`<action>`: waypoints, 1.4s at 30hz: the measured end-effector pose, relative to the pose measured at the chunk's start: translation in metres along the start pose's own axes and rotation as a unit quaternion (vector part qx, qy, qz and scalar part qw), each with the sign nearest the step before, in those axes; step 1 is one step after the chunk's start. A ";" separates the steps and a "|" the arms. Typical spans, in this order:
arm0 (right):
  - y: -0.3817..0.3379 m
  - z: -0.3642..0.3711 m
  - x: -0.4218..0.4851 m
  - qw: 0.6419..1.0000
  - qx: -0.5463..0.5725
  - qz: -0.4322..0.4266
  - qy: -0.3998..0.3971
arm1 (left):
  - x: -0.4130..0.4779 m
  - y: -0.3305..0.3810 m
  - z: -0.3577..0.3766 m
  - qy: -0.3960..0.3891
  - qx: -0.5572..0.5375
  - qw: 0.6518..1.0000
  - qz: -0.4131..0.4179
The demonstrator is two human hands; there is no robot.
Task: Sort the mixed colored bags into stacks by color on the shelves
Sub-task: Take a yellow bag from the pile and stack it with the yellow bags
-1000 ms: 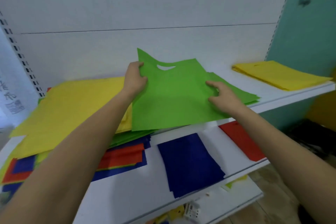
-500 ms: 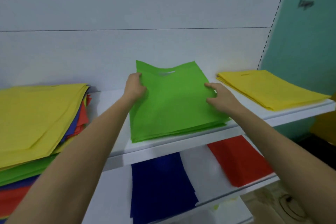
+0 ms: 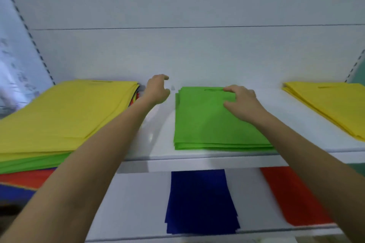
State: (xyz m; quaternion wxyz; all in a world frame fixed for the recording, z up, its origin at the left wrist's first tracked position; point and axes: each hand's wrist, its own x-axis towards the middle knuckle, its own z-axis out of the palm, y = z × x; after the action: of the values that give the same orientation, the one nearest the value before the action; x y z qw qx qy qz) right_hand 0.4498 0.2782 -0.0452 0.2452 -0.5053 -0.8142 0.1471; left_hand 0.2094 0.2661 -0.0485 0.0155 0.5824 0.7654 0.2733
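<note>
On the upper white shelf (image 3: 158, 150), near the middle of the view, lies the flat stack of green non-woven fabric bags (image 3: 207, 124), and all other places are given from this stack. Its top bag shows a narrow cut-out handle slot (image 3: 212, 90) at the far edge. The right hand (image 3: 242, 102) rests on the far right part of the green stack. Its fingers are spread and a little bent; they touch the top bag and do not curl around anything. The left hand (image 3: 157, 89) is just to the left of the green stack, over the shelf surface and apart from the bags. Its fingers are loosely curled and hold nothing; if it touches the shelf I cannot tell.

Further left of the green stack is the big mixed pile of bags (image 3: 65, 114), with yellow bags on top and green, red and blue layers visible under them at the near edge. Well to the right of the green stack, on the same shelf, lies 1 stack of yellow fabric bags (image 3: 331, 104). Below the green stack, on the lower white shelf (image 3: 134, 203), lies a stack of dark blue bags (image 3: 199, 201). Below and to the right of the green stack is a stack of red bags (image 3: 292, 195). Behind the green stack stands the white back panel (image 3: 177, 55).
</note>
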 end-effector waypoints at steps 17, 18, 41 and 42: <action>-0.228 0.139 -0.027 0.986 0.102 -0.050 -0.118 | -0.110 -0.261 -0.165 -0.114 0.126 0.974 -0.152; -0.229 0.140 -0.028 0.990 0.081 -0.038 -0.111 | -0.113 -0.263 -0.163 -0.127 0.127 0.974 -0.141; -0.230 0.129 -0.046 0.957 0.201 0.188 -0.091 | -0.145 -0.258 -0.184 -0.157 0.032 0.987 -0.014; -0.230 0.128 -0.047 0.954 0.211 0.194 -0.091 | -0.145 -0.256 -0.181 -0.160 0.045 0.986 -0.012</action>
State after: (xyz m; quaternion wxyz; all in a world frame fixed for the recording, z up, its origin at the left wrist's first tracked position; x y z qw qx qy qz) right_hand 0.2236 0.1348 -0.0520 0.2376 -0.5748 -0.6696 0.4058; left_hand -0.0323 0.0187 -0.0488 0.1151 0.6096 0.7715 0.1416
